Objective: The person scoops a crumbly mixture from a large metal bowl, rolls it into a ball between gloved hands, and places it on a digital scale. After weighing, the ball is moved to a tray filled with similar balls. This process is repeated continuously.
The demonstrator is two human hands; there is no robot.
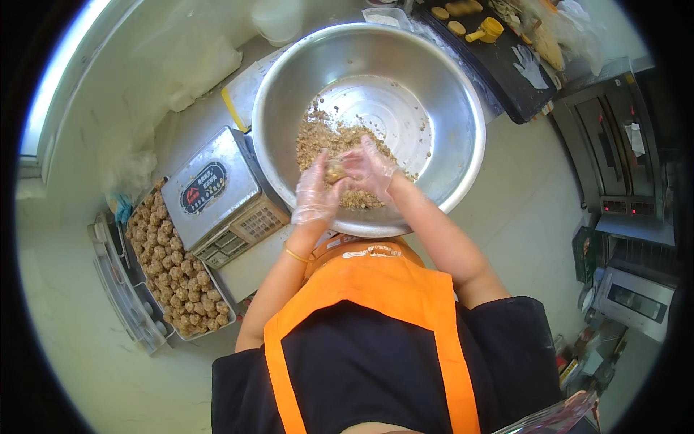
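Over the near part of a large steel bowl, my left hand and my right hand face each other in clear plastic gloves. Cupped between their curved fingers is a small ball of crumbly mixture, partly hidden by the gloves. Below and beyond them, loose brown crumbly mixture with nut-like bits lies in the bowl, mostly on its left side. Left of the bowl, a tray is filled with several rows of brown balls of similar look.
A metal weighing scale stands between bowl and tray. Plastic containers lie left of the tray. A dark baking tray at the far right carries a yellow scoop and a glove. An oven stands at right.
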